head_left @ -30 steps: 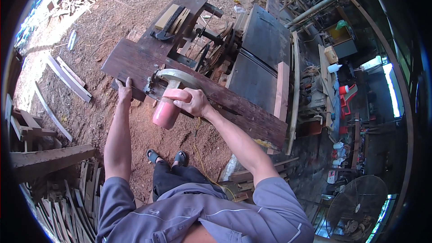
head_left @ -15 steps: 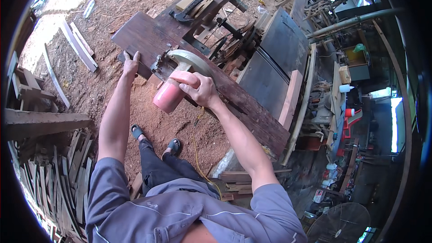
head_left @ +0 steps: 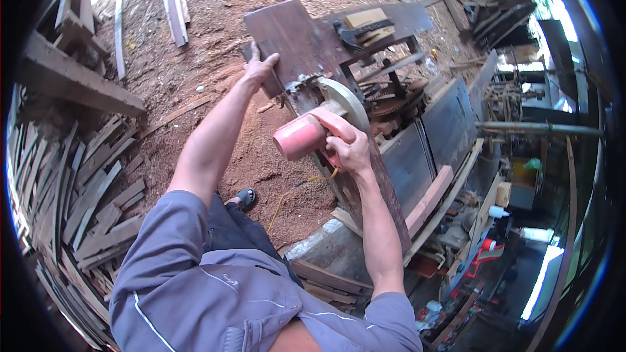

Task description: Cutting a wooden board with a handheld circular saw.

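Person (head_left: 261,280) in a greyish shirt, as I see from nearby, has the right hand (head_left: 350,152) wrapped around the handle of a red power saw (head_left: 300,137) set at the left edge of a long dark-brown board (head_left: 280,23). Farther up, the left hand (head_left: 261,68) touches that edge; I cannot tell whether it grips or presses. Sawdust (head_left: 254,156) covers the ground.
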Action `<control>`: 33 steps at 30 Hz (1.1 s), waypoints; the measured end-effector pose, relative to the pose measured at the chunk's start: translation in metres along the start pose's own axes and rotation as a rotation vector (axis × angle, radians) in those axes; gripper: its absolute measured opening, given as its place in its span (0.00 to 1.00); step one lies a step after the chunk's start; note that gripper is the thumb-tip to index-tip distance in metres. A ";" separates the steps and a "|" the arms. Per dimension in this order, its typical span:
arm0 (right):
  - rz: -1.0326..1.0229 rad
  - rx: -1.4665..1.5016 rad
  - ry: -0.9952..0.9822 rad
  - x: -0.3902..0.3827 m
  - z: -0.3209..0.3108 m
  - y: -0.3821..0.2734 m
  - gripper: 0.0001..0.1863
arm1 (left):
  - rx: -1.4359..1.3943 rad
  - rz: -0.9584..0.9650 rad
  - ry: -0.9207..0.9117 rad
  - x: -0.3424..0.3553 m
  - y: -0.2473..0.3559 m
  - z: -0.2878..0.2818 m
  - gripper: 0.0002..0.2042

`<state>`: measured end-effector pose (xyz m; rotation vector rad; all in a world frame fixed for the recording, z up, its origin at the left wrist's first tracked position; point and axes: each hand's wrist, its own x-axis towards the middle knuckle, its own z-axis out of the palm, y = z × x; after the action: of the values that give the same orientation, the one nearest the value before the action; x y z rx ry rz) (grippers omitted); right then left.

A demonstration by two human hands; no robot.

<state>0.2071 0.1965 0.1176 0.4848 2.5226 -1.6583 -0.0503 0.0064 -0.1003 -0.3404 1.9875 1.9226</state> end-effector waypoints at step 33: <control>-0.029 -0.119 0.031 0.003 -0.003 0.016 0.15 | 0.142 -0.073 0.106 -0.058 0.047 0.015 0.56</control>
<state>0.2100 0.2057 0.1038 0.4690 2.6440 -1.5095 -0.0159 0.0192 -0.0342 -0.4790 2.1347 1.7408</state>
